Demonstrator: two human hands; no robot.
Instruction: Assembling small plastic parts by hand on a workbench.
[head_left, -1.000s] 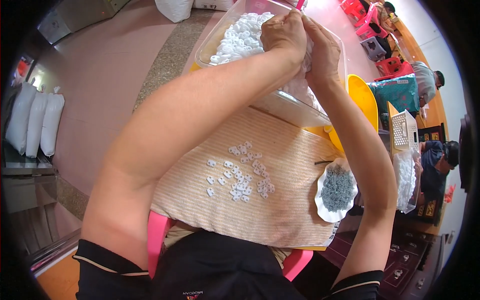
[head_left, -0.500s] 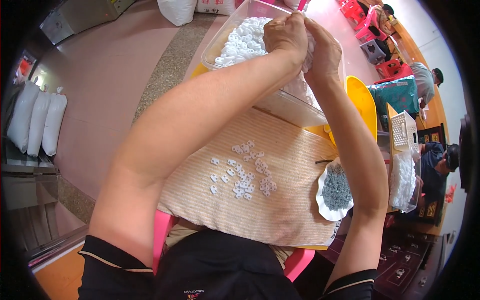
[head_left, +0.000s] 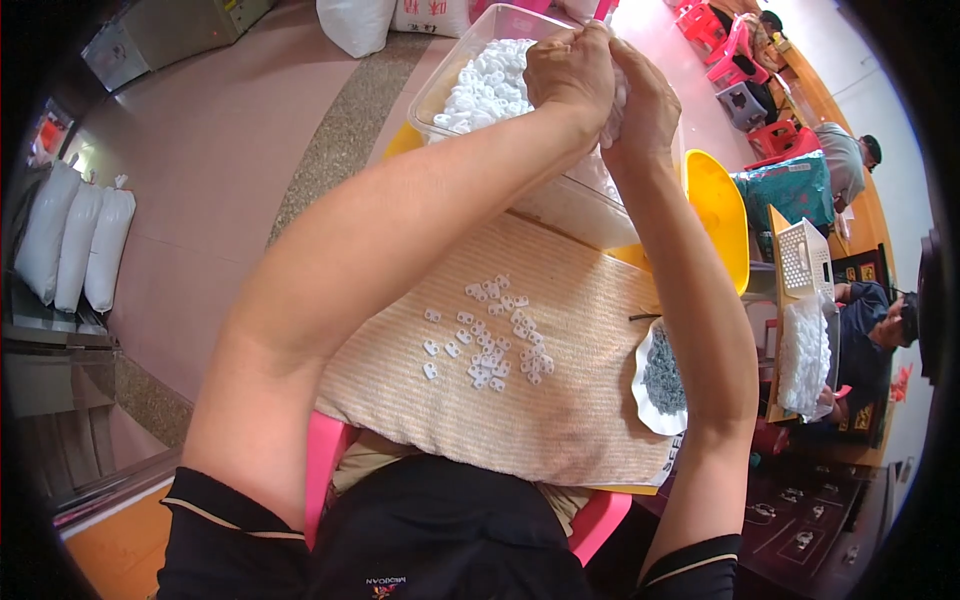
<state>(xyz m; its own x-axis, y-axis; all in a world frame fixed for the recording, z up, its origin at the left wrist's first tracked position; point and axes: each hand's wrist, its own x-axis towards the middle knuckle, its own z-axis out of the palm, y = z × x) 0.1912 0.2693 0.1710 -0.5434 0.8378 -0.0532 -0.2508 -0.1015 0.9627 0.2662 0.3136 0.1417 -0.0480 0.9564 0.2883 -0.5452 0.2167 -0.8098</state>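
Observation:
Both hands are together over the right side of a clear plastic tub [head_left: 470, 35] heaped with small white plastic pieces [head_left: 487, 88]. My left hand [head_left: 570, 68] is closed in a fist, knuckles up; what it holds is hidden. Against it, my right hand [head_left: 648, 100] curls inward, and white pieces [head_left: 612, 112] show between its palm and the left hand. Nearer me, several loose white pieces [head_left: 487, 362], each with holes, lie scattered on a striped beige cloth [head_left: 560, 430]. Partly behind my right forearm, a white scalloped dish [head_left: 650, 412] holds small grey pieces [head_left: 663, 375].
A yellow basin [head_left: 728, 225] stands right of the tub. Farther right are a white perforated basket [head_left: 803, 255], a tub of white pieces [head_left: 803, 360] and a person [head_left: 868, 330] at a table. White sacks [head_left: 108, 250] stand on the left floor; red chairs [head_left: 780, 140] are far right.
My right forearm has shifted slightly left and now covers part of the grey pieces. Both hands stay together over the tub. The loose pieces on the cloth lie as before.

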